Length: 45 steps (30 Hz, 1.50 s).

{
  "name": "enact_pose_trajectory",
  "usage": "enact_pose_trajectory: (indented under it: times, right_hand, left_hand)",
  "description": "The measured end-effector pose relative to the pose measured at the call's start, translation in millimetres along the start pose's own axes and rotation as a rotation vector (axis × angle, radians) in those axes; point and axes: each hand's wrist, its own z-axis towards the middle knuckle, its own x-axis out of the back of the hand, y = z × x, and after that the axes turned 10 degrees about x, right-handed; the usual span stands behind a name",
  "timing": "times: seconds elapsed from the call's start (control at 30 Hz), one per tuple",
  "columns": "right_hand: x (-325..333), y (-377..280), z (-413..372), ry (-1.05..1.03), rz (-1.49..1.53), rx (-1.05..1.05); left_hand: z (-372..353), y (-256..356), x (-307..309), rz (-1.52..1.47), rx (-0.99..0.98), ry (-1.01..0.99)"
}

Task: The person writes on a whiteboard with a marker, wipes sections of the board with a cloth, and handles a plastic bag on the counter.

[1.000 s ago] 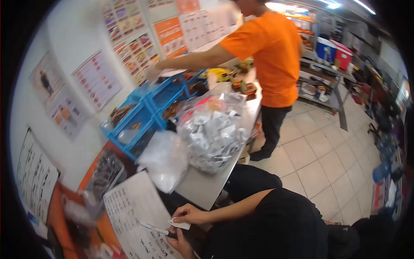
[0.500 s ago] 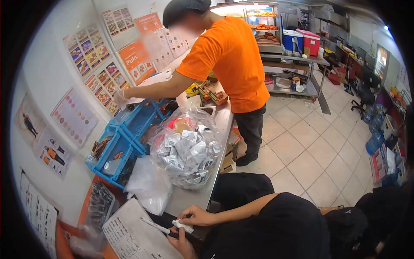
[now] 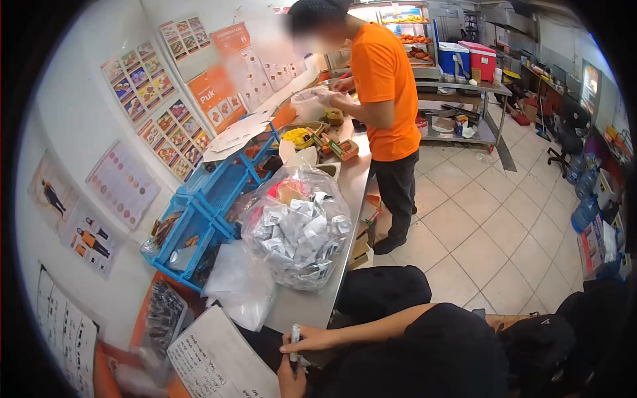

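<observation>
A white marker with a black end [image 3: 294,333] stands nearly upright between my two hands. My right hand [image 3: 313,339] pinches it around the middle, fingers closed. Below, my left hand [image 3: 290,381] is wrapped around its black lower part. A bit of crumpled white tissue [image 3: 303,361] shows beneath my right hand, mostly hidden. Just left of my hands lies a sheet with handwriting [image 3: 222,358]. Beyond them, a large clear bag full of small white packets [image 3: 298,229] rests on the metal table [image 3: 298,308], beside a stack of clear plastic bags [image 3: 239,285].
Blue crates [image 3: 199,219] line the wall behind the bag. A co-worker in an orange shirt [image 3: 385,86] stands farther along the table, hands at a clear plastic bag [image 3: 312,103]. A tub of black-looking packets [image 3: 162,312] sits left of the sheet.
The marker has swung from slanting over the sheet to nearly upright, and my right hand has closed on it. The co-worker has drawn back from the crates and straightened up farther along the table.
</observation>
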Motion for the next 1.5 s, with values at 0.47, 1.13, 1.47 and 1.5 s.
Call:
enact_pose_trajectory:
  times: [0.47, 1.13, 1.47, 1.5]
  right_hand:
    - [-1.4, 12.1, 24.7, 0.15, -0.386, 0.083]
    - [-25.3, 37.6, 21.9, -0.022, -0.383, -0.011]
    - [-28.6, 36.6, 21.5, 0.097, -0.308, 0.021]
    - [-29.1, 34.7, 21.5, 0.09, -0.309, 0.021]
  left_hand:
    - [10.6, -76.3, 22.6, -0.575, 0.016, 0.412]
    - [8.1, -71.6, 11.7, -0.87, 0.065, 0.209]
    - [3.5, -73.4, 4.5, -0.715, 0.077, 0.358]
    - [4.6, -73.4, 4.7, -0.714, 0.081, 0.384]
